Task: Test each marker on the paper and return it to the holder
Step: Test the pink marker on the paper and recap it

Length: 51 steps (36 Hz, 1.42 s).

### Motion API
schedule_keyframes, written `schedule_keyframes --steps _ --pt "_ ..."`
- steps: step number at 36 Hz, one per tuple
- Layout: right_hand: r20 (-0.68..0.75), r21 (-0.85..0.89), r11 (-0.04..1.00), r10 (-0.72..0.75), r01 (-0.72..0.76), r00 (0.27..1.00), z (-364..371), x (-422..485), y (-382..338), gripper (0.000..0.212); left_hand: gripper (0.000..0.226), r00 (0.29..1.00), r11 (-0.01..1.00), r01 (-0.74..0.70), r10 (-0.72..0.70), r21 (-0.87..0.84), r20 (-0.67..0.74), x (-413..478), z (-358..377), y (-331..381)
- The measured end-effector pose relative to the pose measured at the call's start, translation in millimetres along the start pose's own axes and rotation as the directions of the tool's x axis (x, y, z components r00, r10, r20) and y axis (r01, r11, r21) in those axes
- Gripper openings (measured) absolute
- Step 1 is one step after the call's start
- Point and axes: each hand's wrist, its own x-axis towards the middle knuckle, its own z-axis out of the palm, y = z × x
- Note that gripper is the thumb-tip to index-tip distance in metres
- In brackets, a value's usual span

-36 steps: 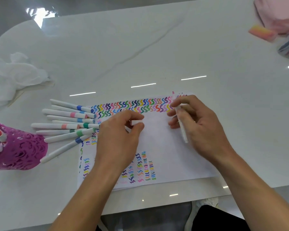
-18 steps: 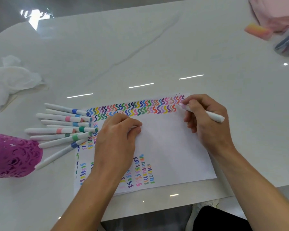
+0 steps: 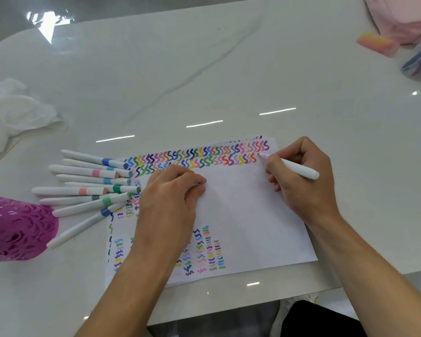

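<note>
Marker (image 3: 299, 169), white-barrelled with a pink tip, is pinched in the right hand (image 3: 301, 188). Fingers and thumb curl round the barrel close to the tip, and the back end points right. The tip is at the paper (image 3: 248, 215), at the right end of the second row of coloured squiggles near the sheet's far right corner. Whether it touches yet is too fine to tell.

A short, light wavy stroke in the blank gap just right of the last squiggle would likely do the job. The sheet's edge is close, so the stroke should stay small.

The left hand (image 3: 170, 200) rests on the middle of the paper and seems to pin it. Its fingers are curled with the thumb against them, and I cannot tell whether they hold a cap.

Left of the sheet, loose markers (image 3: 88, 188) lie fanned on the white table (image 3: 229, 69). The pink openwork holder (image 3: 17, 229) stands beyond them at the left edge of view.
</note>
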Motion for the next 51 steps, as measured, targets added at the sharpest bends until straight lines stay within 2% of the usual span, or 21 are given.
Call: schedule_keyframes --steps 15,22,29,33,37,42,45,47,51 --pt "-0.001 -0.077 0.997 0.01 -0.01 1.0 1 -1 -3 0.023 0.016 0.999 0.999 0.028 -0.028 0.022 0.016 4 -1 0" --pt "-0.054 -0.081 0.997 0.007 -0.011 0.999 3 -3 -4 0.022 0.016 0.999 0.999 0.033 -0.033 0.011 0.002 3 0 -1" --pt "0.003 -0.071 0.997 0.009 -0.008 1.0 1 -3 -1 0.02 0.016 1.0 1.0 0.026 -0.026 0.016 -0.007 4 0 -1" --pt "-0.022 0.097 0.995 0.031 -0.028 0.999 -2 0 -3 0.029 0.014 1.0 1.0 0.024 -0.024 -0.008 -0.002 2 -1 -2" --pt "-0.043 0.282 0.957 0.08 -0.065 0.996 -3 3 -12 0.019 0.012 1.0 0.999 0.0 0.0 -0.036 -0.008 0 -3 -5" --pt "0.002 0.256 0.965 -0.066 0.063 0.998 -1 -4 -29 0.012 0.012 0.998 0.99 0.007 -0.015 -0.139 -0.054 -2 -6 -4" --pt "0.081 0.268 0.96 -0.108 0.083 0.991 4 -12 -40 0.009 0.013 0.992 0.959 0.111 -0.124 -0.262 -0.036 -4 -9 -2" --pt "0.143 0.287 0.956 -0.108 0.063 0.984 8 -19 -47 0.007 0.014 0.977 0.893 0.205 -0.213 -0.4 0.026 -3 -10 -1" --pt "0.242 0.367 0.929 -0.046 -0.048 0.969 19 -30 -54 0.001 0.014 0.951 0.695 0.289 -0.29 -0.658 0.11 -2 -15 -1"
